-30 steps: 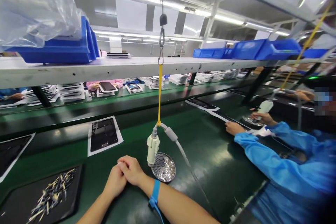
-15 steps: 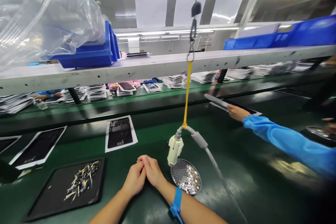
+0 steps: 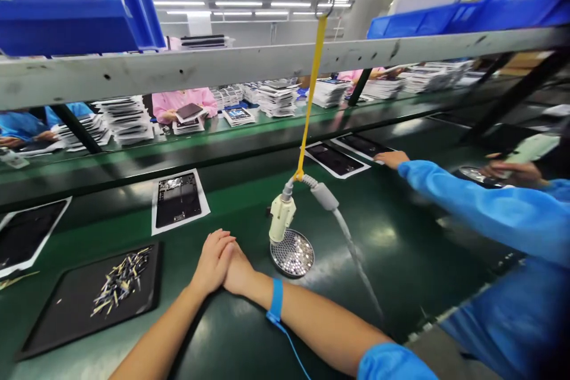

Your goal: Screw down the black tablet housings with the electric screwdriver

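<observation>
Green bench [image 3: 383, 267] gleaming, left hand [image 3: 211, 261] and right hand [image 3: 239, 271] are clasping each other beside the round dish [image 3: 296, 256], where a yellow strap [image 3: 311, 95] is suspending the pale tool [image 3: 281, 218], presumably for easy reach.

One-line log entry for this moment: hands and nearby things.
left hand and right hand: clasped together | right side: pale-green cylindrical hanging tool, round perforated metal dish | left side: flat black rectangular tray

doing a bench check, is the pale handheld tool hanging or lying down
Hanging, slightly tilted: a taut yellow strap runs up from the pale tool. Cannot tell whether its lower end touches the round dish.
</observation>
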Motion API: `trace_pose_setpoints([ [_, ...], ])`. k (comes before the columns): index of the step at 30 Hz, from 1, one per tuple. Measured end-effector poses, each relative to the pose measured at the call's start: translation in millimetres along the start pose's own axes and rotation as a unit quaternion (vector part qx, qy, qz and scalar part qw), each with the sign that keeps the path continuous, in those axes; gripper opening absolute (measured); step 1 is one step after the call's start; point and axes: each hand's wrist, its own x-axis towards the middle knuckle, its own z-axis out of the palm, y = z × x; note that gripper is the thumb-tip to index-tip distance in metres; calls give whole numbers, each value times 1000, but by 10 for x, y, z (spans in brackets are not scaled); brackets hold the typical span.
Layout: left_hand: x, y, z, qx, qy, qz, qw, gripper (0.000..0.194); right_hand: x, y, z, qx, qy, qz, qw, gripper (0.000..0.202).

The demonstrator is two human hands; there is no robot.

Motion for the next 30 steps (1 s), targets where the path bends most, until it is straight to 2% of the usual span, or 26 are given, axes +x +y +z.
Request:
trace_pose_setpoints([
  [3, 54, -40, -52, -54, 24, -43, 997, 38, -35, -54, -126, 4, -31, -27, 999, 51],
  [5, 78, -10, -78, -76, 38, -79, 993, 39, -27, -72, -201, 8, -40, -40, 998, 53],
  [10, 113, 105, -121, -103, 43, -121, 986, 43, 76, -118, -273, 23, -52, -47, 997, 45],
  [12, 121, 110, -133, -106, 47, -129, 985, 43, 41, -197, -324, 28, -48, -41, 998, 37],
  [14, 127, 94, -137, -106, 56, -137, 983, 43, -129, -300, -450, 31, -43, -34, 998, 25],
  [16, 131, 74, -130, -100, 61, -143, 983, 44, -441, -363, -663, 32, -29, -33, 998, 19],
  [19, 137, 68, -95, -87, 55, -140, 985, 43, -995, -249, -1085, 0, 86, -57, 995, 10],
  [20, 139, 72, -82, -82, 51, -136, 986, 42, -1140, -153, -1225, -41, 137, -27, 989, 18],
  [21, 140, 77, -70, -78, 48, -130, 987, 41, -1246, -38, -1348, -90, 181, 28, 979, 36],
  [22, 142, 83, -60, -73, 46, -125, 988, 40, -1308, 86, -1445, -129, 188, 82, 970, 58],
  [25, 146, 92, -53, -64, 44, -116, 990, 39, -1277, 415, -1555, -184, 126, 201, 954, 101],
  [27, 146, 94, -61, -63, 46, -115, 990, 40, -1161, 537, -1527, -193, 85, 228, 951, 109],
  [30, 143, 93, -72, -62, 46, -113, 991, 39, -1036, 589, -1500, -194, 76, 231, 950, 100],
])
